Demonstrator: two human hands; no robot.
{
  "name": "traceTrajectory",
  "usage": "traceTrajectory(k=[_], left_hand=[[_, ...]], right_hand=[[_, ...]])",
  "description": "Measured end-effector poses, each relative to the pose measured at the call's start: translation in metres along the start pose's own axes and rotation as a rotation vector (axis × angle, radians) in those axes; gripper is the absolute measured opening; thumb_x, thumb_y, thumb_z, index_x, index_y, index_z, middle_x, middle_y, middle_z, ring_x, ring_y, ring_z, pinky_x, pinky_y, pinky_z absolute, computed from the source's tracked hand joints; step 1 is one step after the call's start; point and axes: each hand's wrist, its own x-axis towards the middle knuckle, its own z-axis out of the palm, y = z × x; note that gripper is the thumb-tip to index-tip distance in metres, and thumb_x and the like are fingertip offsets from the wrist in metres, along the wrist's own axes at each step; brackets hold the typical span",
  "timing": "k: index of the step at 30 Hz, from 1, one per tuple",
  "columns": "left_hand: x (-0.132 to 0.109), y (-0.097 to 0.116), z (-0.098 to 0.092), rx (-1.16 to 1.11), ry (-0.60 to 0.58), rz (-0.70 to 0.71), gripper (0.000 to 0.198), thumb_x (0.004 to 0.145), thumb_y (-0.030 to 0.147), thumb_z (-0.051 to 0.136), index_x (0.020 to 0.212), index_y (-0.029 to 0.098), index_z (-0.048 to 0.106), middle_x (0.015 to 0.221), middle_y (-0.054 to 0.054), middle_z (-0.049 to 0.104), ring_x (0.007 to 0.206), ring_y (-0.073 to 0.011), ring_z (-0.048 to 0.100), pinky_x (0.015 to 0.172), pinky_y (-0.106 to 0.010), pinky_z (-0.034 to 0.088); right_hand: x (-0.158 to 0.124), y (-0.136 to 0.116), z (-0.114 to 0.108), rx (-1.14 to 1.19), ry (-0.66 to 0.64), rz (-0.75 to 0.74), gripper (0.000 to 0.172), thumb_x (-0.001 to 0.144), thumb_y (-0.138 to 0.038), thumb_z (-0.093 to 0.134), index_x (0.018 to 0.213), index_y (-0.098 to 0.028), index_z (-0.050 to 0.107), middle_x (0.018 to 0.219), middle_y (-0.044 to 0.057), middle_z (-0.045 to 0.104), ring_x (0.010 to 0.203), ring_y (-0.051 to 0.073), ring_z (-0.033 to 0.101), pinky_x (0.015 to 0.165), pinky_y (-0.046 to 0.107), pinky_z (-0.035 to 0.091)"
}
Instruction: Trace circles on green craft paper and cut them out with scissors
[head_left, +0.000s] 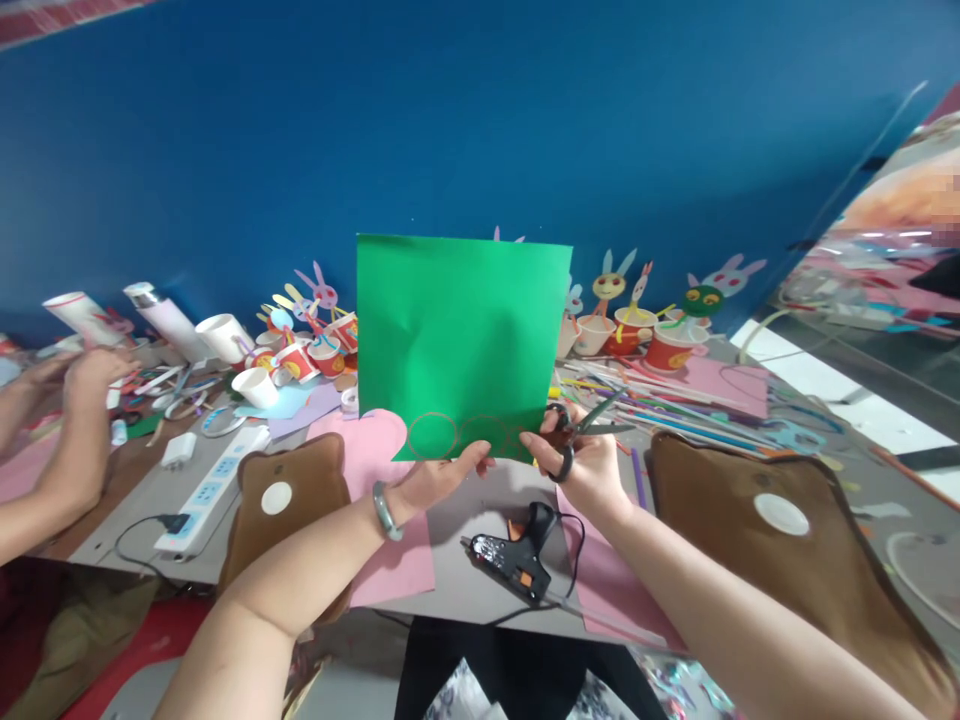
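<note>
A large sheet of green paper point(457, 330) stands upright before me, with several circles drawn in thin outline along its lower edge. My left hand point(450, 475), a bangle on its wrist, pinches the bottom edge with the thumb in front. My right hand point(577, 465) grips a pair of scissors point(592, 425) by the dark handles, blades spread and pointing right, away from the sheet. Its thumb and fingers also touch the sheet's lower right corner. Under the hands, a black glue gun point(514, 555) lies on the table between pieces of pink paper point(394, 550).
Brown cushion-like pads point(292, 500) point(757, 510) lie on both sides. A white power strip point(214, 490) is at left. Paper cups with rabbit figures point(671, 345) line the blue wall. Another person's hands point(90, 385) work at far left. Coloured sticks point(622, 400) lie behind the scissors.
</note>
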Motion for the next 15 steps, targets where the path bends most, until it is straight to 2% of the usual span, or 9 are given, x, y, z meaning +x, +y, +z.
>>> traceTrajectory(k=[3, 7, 10, 12, 15], left_hand=[[0.001, 0.001, -0.001, -0.029, -0.096, -0.049, 0.032, 0.092, 0.045, 0.053, 0.077, 0.025, 0.073, 0.081, 0.001, 0.078, 0.079, -0.0145, 0.072, 0.087, -0.023, 0.058], [0.002, 0.015, -0.008, -0.063, 0.064, -0.219, 0.044, 0.098, 0.042, 0.041, 0.072, 0.024, 0.072, 0.089, -0.002, 0.079, 0.086, -0.0156, 0.072, 0.089, -0.022, 0.055], [0.005, 0.029, -0.016, -0.035, 0.152, -0.337, 0.042, 0.099, 0.041, 0.041, 0.077, 0.023, 0.073, 0.086, -0.002, 0.078, 0.086, -0.0166, 0.072, 0.09, -0.024, 0.055], [0.007, 0.035, -0.02, -0.021, 0.169, -0.387, 0.043, 0.099, 0.041, 0.041, 0.076, 0.023, 0.073, 0.085, -0.002, 0.078, 0.087, -0.0166, 0.072, 0.094, -0.026, 0.053], [0.009, 0.038, -0.023, -0.047, 0.139, -0.389, 0.047, 0.101, 0.043, 0.037, 0.075, 0.023, 0.071, 0.087, 0.0, 0.077, 0.091, -0.0165, 0.071, 0.1, -0.027, 0.051]], right_hand=[[0.003, 0.001, -0.002, 0.0, -0.009, 0.0, 0.038, 0.07, -0.042, 0.083, 0.076, -0.022, 0.052, 0.051, -0.007, 0.05, 0.039, 0.009, 0.044, 0.041, 0.025, 0.035], [0.01, -0.002, -0.009, -0.034, -0.018, -0.033, 0.034, 0.073, -0.047, 0.081, 0.08, -0.02, 0.061, 0.06, -0.003, 0.057, 0.047, 0.01, 0.047, 0.047, 0.026, 0.039], [0.015, -0.004, -0.013, -0.111, -0.042, -0.013, 0.035, 0.074, -0.051, 0.079, 0.084, -0.02, 0.067, 0.06, -0.002, 0.057, 0.054, 0.013, 0.051, 0.053, 0.027, 0.043], [0.017, -0.001, -0.015, -0.186, -0.093, 0.028, 0.036, 0.073, -0.052, 0.078, 0.084, -0.019, 0.07, 0.064, 0.001, 0.061, 0.061, 0.016, 0.056, 0.058, 0.029, 0.046], [0.019, 0.006, -0.015, -0.287, -0.183, 0.091, 0.038, 0.071, -0.053, 0.079, 0.082, -0.018, 0.072, 0.077, 0.005, 0.07, 0.074, 0.021, 0.063, 0.068, 0.032, 0.048]])
